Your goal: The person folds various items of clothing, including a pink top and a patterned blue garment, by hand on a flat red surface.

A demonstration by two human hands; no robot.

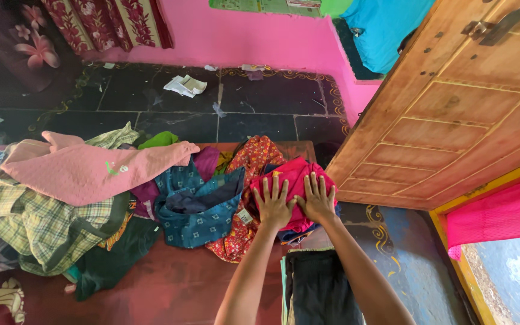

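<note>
Pink cloth sits folded atop the red patterned cloth on the mat; left hand & right hand flat on it, fingers spread, gripping nothing, side by side, equally near.

Left of frame: a heap of clothes comprising a pink towel on top, a yellow-green checked shirt beneath it, a dark green garment at the lower edge, and a blue patterned garment toward the centre, beside an orange-red floral cloth. Bottom centre: a black folded garment. Upper part: dark tiled floor bearing a white crumpled paper, a pink wall, a hanging blue cloth, and a wooden door at right.
</note>
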